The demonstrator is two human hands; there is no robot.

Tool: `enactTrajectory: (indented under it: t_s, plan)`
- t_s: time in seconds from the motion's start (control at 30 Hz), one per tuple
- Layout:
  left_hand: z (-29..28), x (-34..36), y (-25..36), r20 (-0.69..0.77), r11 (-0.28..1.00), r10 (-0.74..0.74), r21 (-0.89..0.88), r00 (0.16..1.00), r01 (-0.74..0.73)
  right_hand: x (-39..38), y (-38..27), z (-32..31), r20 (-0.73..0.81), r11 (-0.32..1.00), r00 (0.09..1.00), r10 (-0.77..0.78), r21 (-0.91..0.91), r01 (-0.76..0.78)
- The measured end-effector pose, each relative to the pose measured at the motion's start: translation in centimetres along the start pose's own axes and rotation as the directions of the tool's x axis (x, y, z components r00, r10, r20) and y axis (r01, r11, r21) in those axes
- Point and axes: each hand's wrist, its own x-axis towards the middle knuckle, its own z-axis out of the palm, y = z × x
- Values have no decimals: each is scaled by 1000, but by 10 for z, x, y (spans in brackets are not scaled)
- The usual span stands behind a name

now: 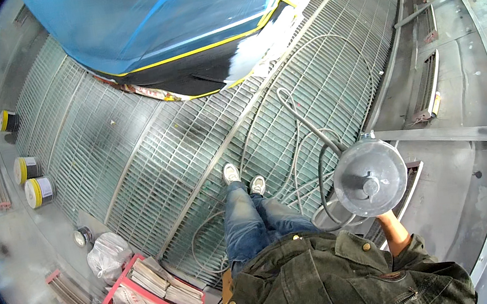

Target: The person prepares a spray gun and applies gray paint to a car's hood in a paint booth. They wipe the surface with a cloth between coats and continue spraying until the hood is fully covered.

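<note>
a round grey cup point(353, 189), seen from above with a small knob at its centre, stands out at the person's right side, over the wrist of the right hand point(385, 219). the step in hand seems to be simply holding the cup out, top side up; a next move would call for keeping it level and the hose free of snags.

the right fingers are hidden beneath the cup, so whether they are clenched around a handle or only supporting it cannot be told. the left hand is outside the frame.

a grey hose point(319, 133) rises from beside the cup's upper left edge, and more hose lies looped to the cup's left on a metal floor grating point(149, 146). left of the cup, too, are the person's jeans and pale shoes point(231, 173).

farther off, up and left of the cup, a vehicle-like body is wrapped in blue film point(144, 23) edged with yellow tape point(191, 48). well to the cup's lower left stands a red shelf unit point(119, 283), with a white bag point(109, 257) beside it.
</note>
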Motion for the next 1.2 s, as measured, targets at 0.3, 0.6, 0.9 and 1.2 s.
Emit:
enactTrajectory:
  t_s: [0.3, 0.6, 0.9, 1.2]
  plan:
    - [-7, 6, 33, 46, 998, -11, 56, 999, 8, 12, 5, -9, -35, 999, 998, 54, 3, -54]
    - [-13, 9, 56, 59, 997, 12, 82, 998, -17, 19, 10, -8, -51, 997, 996, 74, 14, -73]
    - [21, 39, 125, 133, 986, 165, 11, 977, -168, 19, 1, -17, -73, 997, 994, 80, -14, -81]
    - [55, 64, 208, 174, 952, 299, -116, 938, -282, 19, -8, -19, -78, 996, 994, 78, -32, -81]
